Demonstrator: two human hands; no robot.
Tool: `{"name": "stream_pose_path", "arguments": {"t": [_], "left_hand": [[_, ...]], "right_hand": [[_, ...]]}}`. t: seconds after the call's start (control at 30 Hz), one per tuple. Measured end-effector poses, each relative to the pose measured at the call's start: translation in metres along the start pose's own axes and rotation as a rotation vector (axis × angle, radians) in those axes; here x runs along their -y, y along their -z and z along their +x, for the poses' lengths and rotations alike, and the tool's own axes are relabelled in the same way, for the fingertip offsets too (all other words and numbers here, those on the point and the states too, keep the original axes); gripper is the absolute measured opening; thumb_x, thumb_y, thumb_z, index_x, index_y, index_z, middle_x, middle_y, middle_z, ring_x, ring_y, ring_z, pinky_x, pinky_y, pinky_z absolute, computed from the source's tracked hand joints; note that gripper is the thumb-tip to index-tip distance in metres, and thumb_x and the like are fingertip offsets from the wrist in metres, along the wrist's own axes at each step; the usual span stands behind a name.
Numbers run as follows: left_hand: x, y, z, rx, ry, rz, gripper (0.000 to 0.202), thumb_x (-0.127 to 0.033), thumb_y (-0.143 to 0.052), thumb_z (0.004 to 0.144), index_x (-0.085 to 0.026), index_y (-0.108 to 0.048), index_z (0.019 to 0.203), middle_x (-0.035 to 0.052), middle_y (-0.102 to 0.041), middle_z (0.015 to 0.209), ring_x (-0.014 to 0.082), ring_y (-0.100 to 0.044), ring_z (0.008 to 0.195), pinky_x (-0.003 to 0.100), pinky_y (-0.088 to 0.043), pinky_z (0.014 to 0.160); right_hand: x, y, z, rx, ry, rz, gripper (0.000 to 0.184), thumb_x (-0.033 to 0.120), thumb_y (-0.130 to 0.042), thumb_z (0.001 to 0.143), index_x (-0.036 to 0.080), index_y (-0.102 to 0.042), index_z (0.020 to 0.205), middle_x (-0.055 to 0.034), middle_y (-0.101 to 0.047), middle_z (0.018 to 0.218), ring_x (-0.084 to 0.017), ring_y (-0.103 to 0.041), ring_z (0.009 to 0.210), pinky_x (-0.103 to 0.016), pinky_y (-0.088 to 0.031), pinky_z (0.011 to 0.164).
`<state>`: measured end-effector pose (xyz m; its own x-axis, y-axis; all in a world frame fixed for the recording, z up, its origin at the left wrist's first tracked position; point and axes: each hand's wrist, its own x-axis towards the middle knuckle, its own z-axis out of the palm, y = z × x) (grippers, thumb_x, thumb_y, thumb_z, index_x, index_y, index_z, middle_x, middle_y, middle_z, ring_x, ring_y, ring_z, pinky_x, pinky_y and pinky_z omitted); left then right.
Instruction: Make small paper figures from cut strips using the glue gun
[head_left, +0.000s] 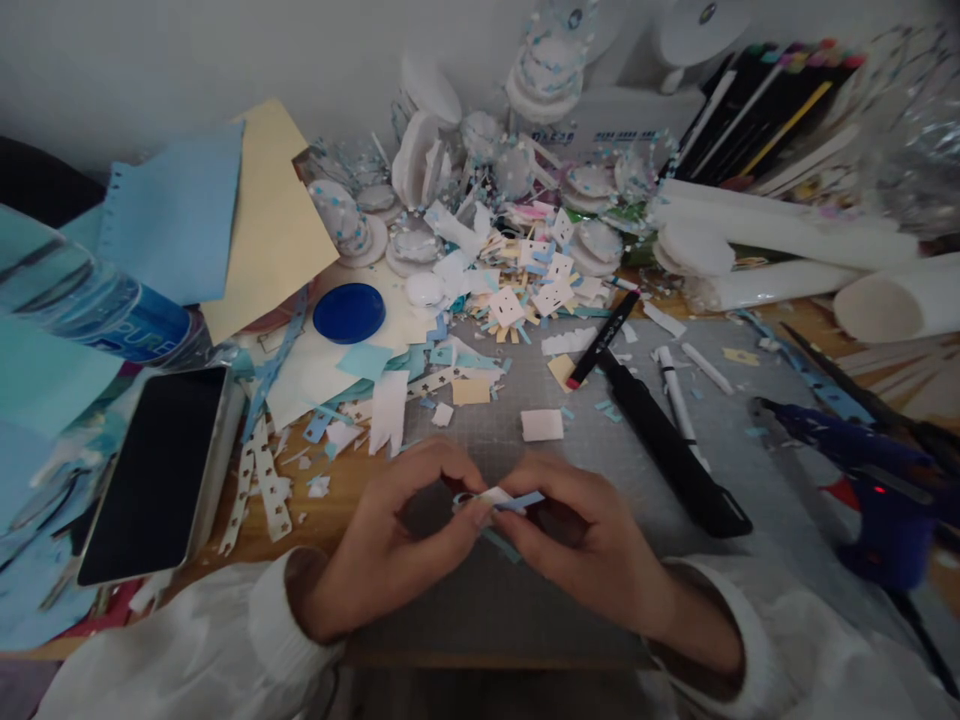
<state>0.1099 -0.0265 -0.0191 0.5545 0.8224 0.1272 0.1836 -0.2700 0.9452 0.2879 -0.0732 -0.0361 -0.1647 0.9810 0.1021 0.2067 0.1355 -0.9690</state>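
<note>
Between my hands, above the grey cutting mat (465,600), is a small paper piece (493,496) with a white part and blue strips. My left hand (420,525) pinches it from the left, thumb and fingertips closed at its edge. From the other side my right hand (581,520) grips a blue strip (527,500) of the same piece. Fingers partly cover it, so its full shape is hidden. Just beyond the hands lie a white paper rectangle (541,425) and a yellow paper rectangle (471,390).
Paper figures with drawn faces (551,297) pile up at the back. Right of my hands lie a black-handled cutter (667,450), a marker (604,340) and a blue glue gun (870,470) with a red light. On the left are a phone (157,470) and a water bottle (97,295).
</note>
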Motion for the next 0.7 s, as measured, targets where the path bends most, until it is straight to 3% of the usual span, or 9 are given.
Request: {"name": "stream_pose_path", "arguments": {"t": [0.4,0.6,0.7], "left_hand": [[-0.0025,-0.0002,0.0008,-0.016,0.015,-0.004,0.005,-0.016,-0.059,0.085,-0.018,-0.061,0.081,0.0026,-0.060,0.076,0.0148,-0.056,0.072,0.026,-0.045,0.065],[-0.0016,0.0008,-0.0014,-0.016,0.016,-0.111,0.011,-0.029,-0.058,0.089,-0.020,-0.063,0.092,0.0066,-0.063,0.085,0.0188,-0.058,0.081,0.031,-0.048,0.071],[-0.0015,0.0006,-0.0010,-0.021,0.018,-0.108,0.010,-0.028,-0.059,0.089,-0.020,-0.064,0.091,0.0058,-0.062,0.083,0.0187,-0.058,0.079,0.031,-0.048,0.070]], "right_hand": [[-0.0012,-0.0012,0.0023,-0.007,-0.098,0.117,0.006,0.024,-0.062,0.083,0.019,-0.063,0.080,0.0015,-0.055,0.067,-0.009,-0.048,0.059,-0.020,-0.038,0.050],[0.0012,-0.0008,0.0035,-0.029,-0.171,0.228,0.008,0.026,-0.063,0.081,0.019,-0.062,0.080,0.0024,-0.054,0.065,-0.008,-0.048,0.054,-0.018,-0.040,0.047],[0.0007,-0.0012,0.0028,-0.028,-0.163,0.213,0.008,0.026,-0.063,0.082,0.019,-0.063,0.079,0.0022,-0.055,0.065,-0.008,-0.048,0.055,-0.018,-0.039,0.047]]}}
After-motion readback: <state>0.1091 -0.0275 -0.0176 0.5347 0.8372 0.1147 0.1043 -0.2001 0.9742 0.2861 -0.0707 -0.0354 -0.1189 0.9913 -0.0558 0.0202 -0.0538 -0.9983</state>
